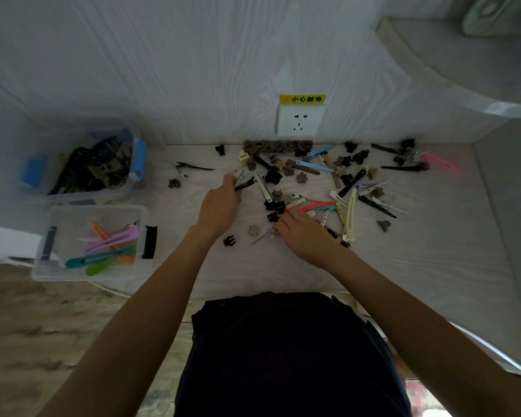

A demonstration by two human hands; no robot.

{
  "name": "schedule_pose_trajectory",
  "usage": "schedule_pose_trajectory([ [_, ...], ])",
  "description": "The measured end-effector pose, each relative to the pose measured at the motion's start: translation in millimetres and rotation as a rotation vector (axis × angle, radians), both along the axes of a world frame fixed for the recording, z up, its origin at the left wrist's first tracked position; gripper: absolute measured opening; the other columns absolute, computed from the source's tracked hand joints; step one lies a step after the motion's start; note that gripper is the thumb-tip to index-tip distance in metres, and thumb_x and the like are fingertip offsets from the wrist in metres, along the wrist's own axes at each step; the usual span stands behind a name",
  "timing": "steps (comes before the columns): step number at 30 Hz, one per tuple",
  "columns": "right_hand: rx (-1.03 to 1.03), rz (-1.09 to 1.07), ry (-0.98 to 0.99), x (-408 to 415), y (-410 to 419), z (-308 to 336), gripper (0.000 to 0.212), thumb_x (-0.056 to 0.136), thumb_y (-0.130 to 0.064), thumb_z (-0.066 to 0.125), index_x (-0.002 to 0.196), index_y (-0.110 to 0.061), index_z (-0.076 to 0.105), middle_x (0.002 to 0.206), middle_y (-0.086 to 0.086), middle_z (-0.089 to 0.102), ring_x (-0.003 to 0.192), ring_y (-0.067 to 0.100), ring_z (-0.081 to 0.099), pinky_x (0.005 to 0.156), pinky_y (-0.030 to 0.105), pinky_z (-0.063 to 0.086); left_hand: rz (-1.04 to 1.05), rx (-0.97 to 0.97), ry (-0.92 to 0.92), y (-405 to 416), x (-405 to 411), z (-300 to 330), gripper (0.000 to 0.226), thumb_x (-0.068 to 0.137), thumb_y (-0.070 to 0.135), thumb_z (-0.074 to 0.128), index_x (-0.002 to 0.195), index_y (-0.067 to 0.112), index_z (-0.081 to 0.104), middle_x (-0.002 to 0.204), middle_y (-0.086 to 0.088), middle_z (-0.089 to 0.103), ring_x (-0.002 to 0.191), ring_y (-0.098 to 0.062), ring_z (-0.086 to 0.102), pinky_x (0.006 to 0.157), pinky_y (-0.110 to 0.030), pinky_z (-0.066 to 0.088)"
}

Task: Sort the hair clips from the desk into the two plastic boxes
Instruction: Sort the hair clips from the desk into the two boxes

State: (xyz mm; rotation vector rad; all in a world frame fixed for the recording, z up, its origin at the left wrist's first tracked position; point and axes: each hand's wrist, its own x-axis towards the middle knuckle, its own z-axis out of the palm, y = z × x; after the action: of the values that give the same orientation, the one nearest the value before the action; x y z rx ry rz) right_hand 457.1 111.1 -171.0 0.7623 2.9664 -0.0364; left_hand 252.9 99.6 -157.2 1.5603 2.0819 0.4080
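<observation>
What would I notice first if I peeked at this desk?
A big messy pile of hair clips covers the desk's middle, with both hands reaching in. At the left sit two boxes: the far box holds dark clips, the near box bright ones.

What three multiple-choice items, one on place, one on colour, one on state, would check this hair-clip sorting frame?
1. Where is the box with blue latches?
A. farther back than the box with black latches
B. right of the wall socket
C. on the person's lap

2. What fills the box with black latches?
A. only black claw clips
B. long coloured clips
C. nothing

3. What is the left hand doing?
A. resting flat, empty
B. gripping dark clips
C. closing a lid

Answers: A, it sits nearer the wall; B, purple, orange, teal and green clips lie inside; B, its fingers close around dark clips.
</observation>
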Motion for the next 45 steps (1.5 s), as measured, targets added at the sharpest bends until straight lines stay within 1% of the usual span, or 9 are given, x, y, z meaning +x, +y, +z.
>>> schedule_pose_trajectory([
  [3,-0.154,-0.215,0.175,5.8,6.2,15.4,0.024,0.093,-0.009,0.037,0.106,0.000,0.055,0.103,0.018,0.056,0.087,0.030,0.055,0.074,0.035,0.044,-0.017,0.043,0.029,-5.4,1.2,6.4,0.028,0.101,0.025,0.030,0.118,0.006,0.041,0.077,-0.009,0.056,0.059,-0.022,0.046,0.055,-0.032,0.031],
  [5,-0.240,-0.350,0.267,17.7,17.8,23.1,0.020,0.098,-0.017,0.038,0.106,-0.002,0.048,0.106,0.016,0.046,0.079,0.028,0.050,0.065,0.035,0.035,-0.085,0.046,0.037,-10.7,9.7,12.5,0.029,0.101,0.028,0.029,0.118,0.010,0.043,0.077,-0.004,0.055,0.062,-0.024,0.052,0.057,-0.033,0.035],
  [11,-0.356,-0.632,0.146,36.4,46.8,21.6,0.018,0.096,-0.022,0.039,0.103,-0.006,0.043,0.092,0.010,0.048,0.083,0.032,0.054,0.060,0.034,0.033,-0.283,-0.163,0.205,-21.9,39.5,8.3,0.055,0.083,0.050,0.056,0.121,0.012,0.044,0.113,-0.008,0.060,0.098,-0.029,0.059,0.071,-0.033,0.039],
  [19,-0.319,-0.562,-0.052,37.1,54.0,14.4,0.041,0.089,-0.039,0.055,0.117,-0.011,0.049,0.114,0.014,0.060,0.099,0.033,0.059,0.073,0.038,0.047,-0.297,-0.198,0.248,-13.6,34.3,1.2,0.043,0.085,0.045,0.057,0.120,0.020,0.054,0.110,-0.008,0.065,0.101,-0.027,0.060,0.076,-0.032,0.042],
  [24,-0.237,-0.542,-0.083,26.3,55.6,17.2,0.034,0.089,-0.028,0.054,0.117,-0.008,0.051,0.112,0.013,0.056,0.096,0.032,0.058,0.064,0.032,0.035,-0.333,-0.184,0.277,-9.1,22.9,4.6,0.028,0.088,0.039,0.052,0.097,0.014,0.061,0.098,-0.009,0.066,0.092,-0.027,0.061,0.069,-0.029,0.038],
  [28,-0.212,-0.557,-0.035,35.2,57.3,19.8,0.029,0.095,-0.025,0.045,0.117,-0.008,0.049,0.114,0.014,0.053,0.095,0.032,0.056,0.065,0.034,0.038,-0.350,-0.159,0.302,-8.5,9.4,7.5,0.028,0.088,0.040,0.053,0.097,0.015,0.063,0.097,-0.005,0.066,0.092,-0.024,0.060,0.069,-0.029,0.040],
  [34,-0.190,-0.642,0.045,46.1,61.5,24.4,0.027,0.097,-0.028,0.042,0.111,-0.007,0.051,0.117,0.014,0.050,0.088,0.032,0.058,0.062,0.035,0.040,-0.297,0.001,0.112,-11.4,-6.7,12.7,0.020,0.086,0.036,0.059,0.093,0.018,0.061,0.084,0.000,0.061,0.075,-0.017,0.055,0.058,-0.026,0.031],
  [41,-0.278,-0.730,0.120,45.2,54.8,24.4,0.027,0.097,-0.031,0.041,0.105,-0.006,0.047,0.091,0.016,0.063,0.077,0.033,0.059,0.059,0.033,0.035,-0.164,-0.036,0.044,1.3,-6.1,14.7,0.025,0.095,0.032,0.045,0.103,0.010,0.050,0.081,-0.003,0.055,0.068,-0.023,0.053,0.061,-0.032,0.038],
  [45,-0.351,-0.719,0.166,37.0,49.9,22.6,0.026,0.097,-0.028,0.041,0.110,-0.007,0.048,0.099,0.016,0.060,0.085,0.031,0.058,0.063,0.032,0.037,-0.105,-0.057,0.098,19.7,-0.3,11.2,0.030,0.096,0.029,0.040,0.115,0.006,0.045,0.087,-0.015,0.063,0.072,-0.029,0.056,0.062,-0.033,0.039],
])
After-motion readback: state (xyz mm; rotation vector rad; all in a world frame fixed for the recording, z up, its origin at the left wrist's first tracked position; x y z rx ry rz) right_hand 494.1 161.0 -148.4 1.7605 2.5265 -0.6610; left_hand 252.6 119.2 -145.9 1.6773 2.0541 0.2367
